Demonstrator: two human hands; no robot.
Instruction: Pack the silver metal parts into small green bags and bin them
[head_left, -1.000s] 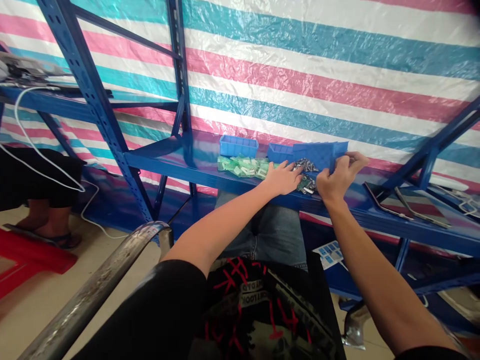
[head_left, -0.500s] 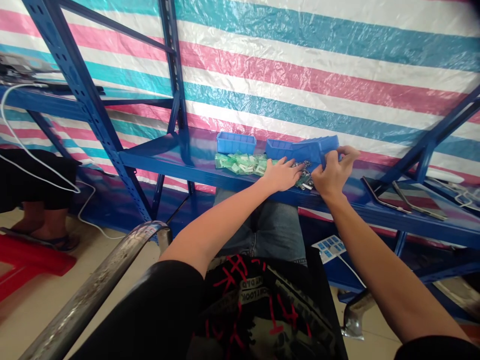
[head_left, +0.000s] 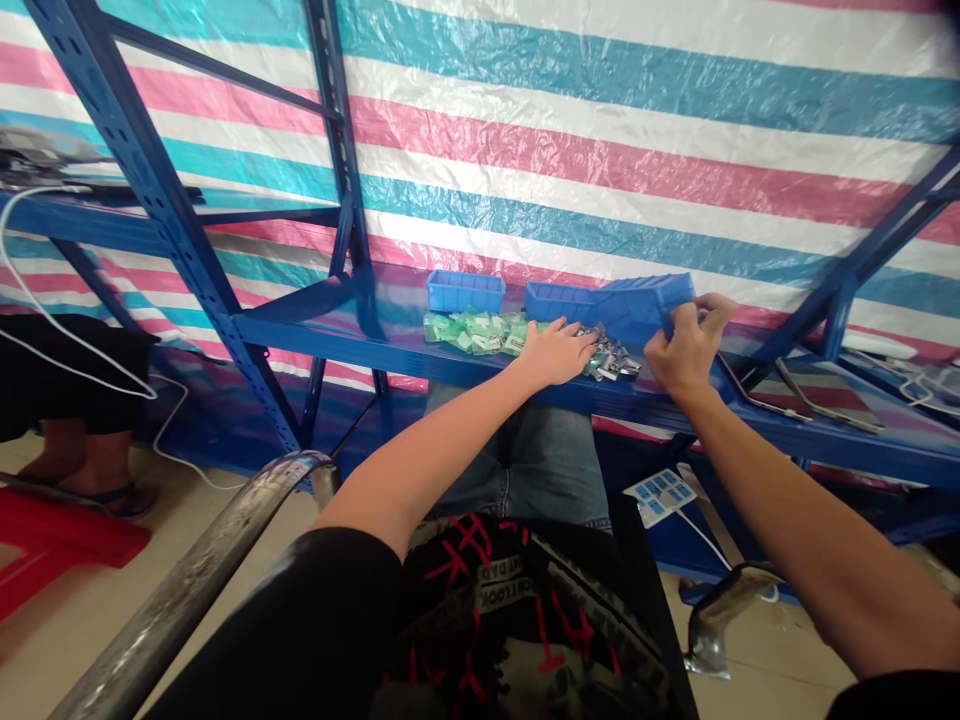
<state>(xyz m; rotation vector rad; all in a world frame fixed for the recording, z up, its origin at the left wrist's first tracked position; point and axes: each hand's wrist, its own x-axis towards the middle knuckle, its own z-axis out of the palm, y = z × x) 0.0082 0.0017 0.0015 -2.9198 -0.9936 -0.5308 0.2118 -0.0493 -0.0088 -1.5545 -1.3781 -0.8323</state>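
Along shelf [head_left: 330,342] front edge | metal parts [head_left: 611,362] beside green packets [head_left: 476,332] | left hand [head_left: 556,354]: spread wide at their boundary, likely separating them | right hand [head_left: 688,345]: gripping tilted bin [head_left: 637,308] by right end behind parts, likely steadying it

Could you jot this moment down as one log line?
Left hand: at small metallic pieces | Right hand: gripping rightmost blue bin | Green packets: on blue shelf

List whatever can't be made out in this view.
All in the head view:
Left hand: its palm, hidden by its own back.
Blue bin at the right hand: inside, mostly hidden by its wall.
Metal pieces: exact kind, too small.
Blue-squared card: print, too small.
Other person: cut off by the left edge.
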